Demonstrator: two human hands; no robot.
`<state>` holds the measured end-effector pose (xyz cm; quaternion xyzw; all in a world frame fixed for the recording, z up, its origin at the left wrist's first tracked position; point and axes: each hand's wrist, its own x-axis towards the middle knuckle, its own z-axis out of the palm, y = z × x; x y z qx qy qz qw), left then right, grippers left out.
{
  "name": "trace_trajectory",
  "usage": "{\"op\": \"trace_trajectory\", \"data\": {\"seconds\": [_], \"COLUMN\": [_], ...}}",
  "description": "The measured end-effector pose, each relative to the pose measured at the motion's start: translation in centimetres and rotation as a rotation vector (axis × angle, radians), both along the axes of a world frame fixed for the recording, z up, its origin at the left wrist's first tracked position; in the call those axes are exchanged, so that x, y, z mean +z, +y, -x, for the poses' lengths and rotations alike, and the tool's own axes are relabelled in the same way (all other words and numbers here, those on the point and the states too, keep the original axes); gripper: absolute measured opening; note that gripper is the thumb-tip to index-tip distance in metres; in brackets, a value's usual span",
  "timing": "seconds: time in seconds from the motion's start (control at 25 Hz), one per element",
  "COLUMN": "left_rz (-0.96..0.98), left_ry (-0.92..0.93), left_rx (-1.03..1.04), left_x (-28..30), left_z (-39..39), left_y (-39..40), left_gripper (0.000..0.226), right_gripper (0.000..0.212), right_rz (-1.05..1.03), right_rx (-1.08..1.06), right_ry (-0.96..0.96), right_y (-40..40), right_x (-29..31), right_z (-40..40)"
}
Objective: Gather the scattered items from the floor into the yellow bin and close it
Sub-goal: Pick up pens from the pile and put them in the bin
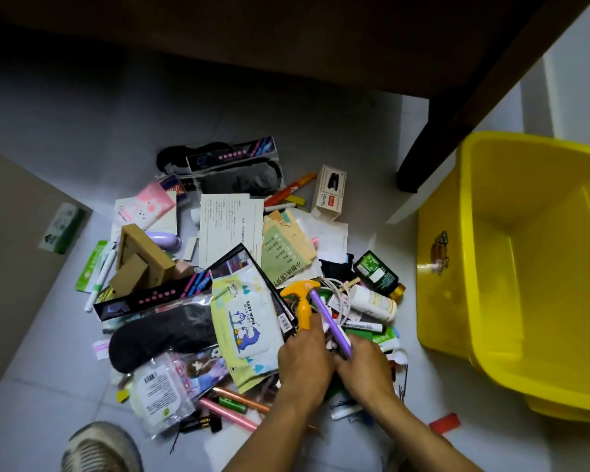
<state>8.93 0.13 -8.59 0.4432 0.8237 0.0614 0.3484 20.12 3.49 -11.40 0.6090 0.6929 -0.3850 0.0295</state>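
Left hand [304,362] grips orange tool [302,301] | right hand [363,367] grips purple pen [331,321] | yellow bin [457,267] open, right

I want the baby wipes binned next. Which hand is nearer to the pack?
Left. The left hand lies against the baby wipes at the pack's right edge; the right hand is further right, beyond the left hand, away from the pack.

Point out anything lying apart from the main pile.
A red piece lies alone by the yellow bin, and a green box sits off at the far left. Both hands work the pile's right side.
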Motion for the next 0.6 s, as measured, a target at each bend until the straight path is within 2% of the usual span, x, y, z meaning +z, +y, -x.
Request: {"op": "trace_trajectory", "data": {"seconds": [0.08, 0.24, 0.36, 0.44, 0.52, 0.6], "left_rz": [-0.009, -0.030, -0.071, -0.073, -0.073, -0.087], "left_ry": [-0.034, -0.306, -0.393, -0.422, -0.446, -0.430], "left_rx": [0.099, 0.352, 0.478, 0.501, 0.534, 0.555], "left_x": [-0.1, 0.7, 1.7, 2.1, 2.1, 2.2], "left_z": [0.3, 1.8, 2.9, 3.2, 3.1, 2.9], "left_y": [-0.3, -0.4, -1.1, -2.0, -2.6, -2.8], "left_gripper": [0.042, 0.007, 0.013, 0.015, 0.014, 0.014], "right_gripper": [0.025, 0.019, 0.013, 0.021, 0.026, 0.024], "right_rz": [0.007, 0.069, 0.289, 0.439, 0.511, 0.475], "right_rx": [-0.031, -0.077, -0.196, -0.299, -0.277, -0.167], "right_ry": [0.039, 0.058, 0.151, 0.203, 0.179, 0.126], "right_y": [0.4, 0.6, 0.4, 0.3, 0.3, 0.1], "right_x": [-0.6, -0.9, 0.1, 0.9, 1.6, 1.8], "right_z": [0.7, 1.6, 1.6, 1.2, 0.5, -0.4]}}
